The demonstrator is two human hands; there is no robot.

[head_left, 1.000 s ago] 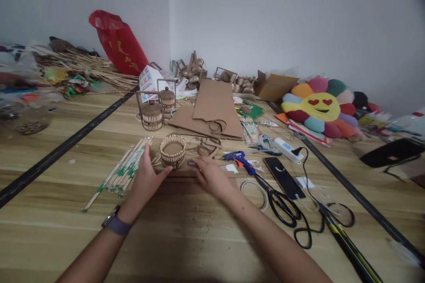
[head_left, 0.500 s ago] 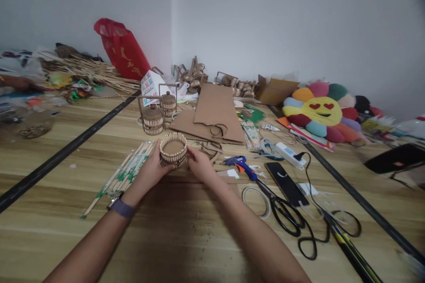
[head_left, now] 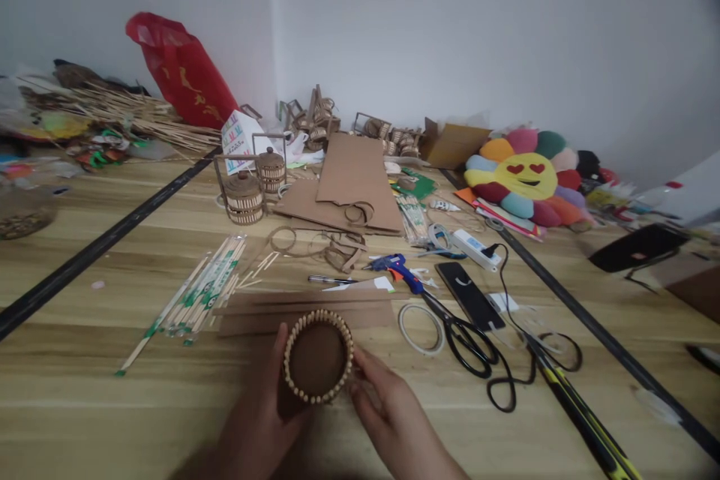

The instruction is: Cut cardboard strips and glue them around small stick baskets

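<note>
A small round basket with a ring of short pale sticks around a brown cardboard base is held low over the near part of the table, its open top tipped toward me. My left hand wraps its left side, thumb along the wall. On the right side, the fingers and thumb of my right hand close on the wall; the fingertips behind it are hidden. Just beyond the basket lie brown cardboard strips and a pen. Two lidded baskets with square handles, one of them the nearer basket, stand farther back.
Packets of sticks lie left. Rightward are a blue glue gun, a tape roll, black scissors, a phone, a power strip and a yellow-black tool. Cardboard sheets and a flower cushion lie behind.
Both hands have brought the basket down toward me and tipped its opening more to my view. The strips, pen and loose sticks behind it are now uncovered. The view has shifted slightly.
</note>
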